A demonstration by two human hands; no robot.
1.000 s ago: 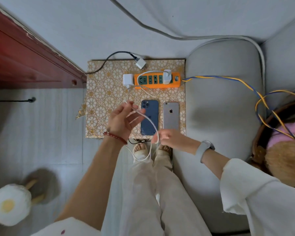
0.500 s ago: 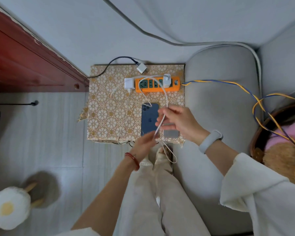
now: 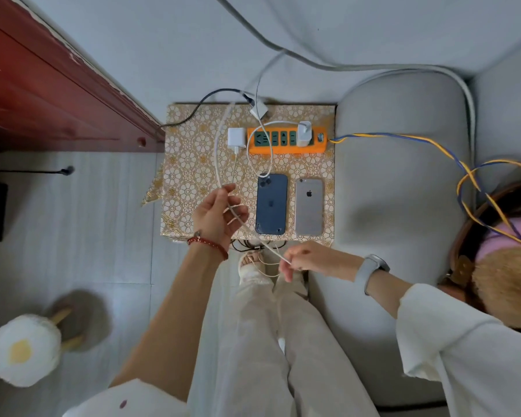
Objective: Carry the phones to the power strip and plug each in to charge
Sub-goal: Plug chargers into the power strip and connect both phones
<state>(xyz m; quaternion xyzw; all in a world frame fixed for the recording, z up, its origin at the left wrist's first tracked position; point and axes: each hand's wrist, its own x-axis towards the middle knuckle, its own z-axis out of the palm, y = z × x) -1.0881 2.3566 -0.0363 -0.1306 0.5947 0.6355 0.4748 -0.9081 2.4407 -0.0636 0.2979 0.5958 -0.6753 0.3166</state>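
White charging cable [image 3: 223,164] is pinched by the left hand [image 3: 215,215] and drawn taut to the right hand [image 3: 301,260], fingers pinching its free end, presumably to untangle it before plugging in the blue phone [image 3: 271,204] and silver phone [image 3: 309,207] lying just beside the orange power strip [image 3: 286,149].

A home living space; a grey sofa [image 3: 403,188] fills three o'clock; pale floor tiles [image 3: 73,236] lie at nine; a red wooden door [image 3: 42,94] stands at ten; an orange power strip [image 3: 286,141] sits at twelve on a floral-covered stand [image 3: 190,176]; a fried-egg plush slipper [image 3: 24,350] rests at eight.
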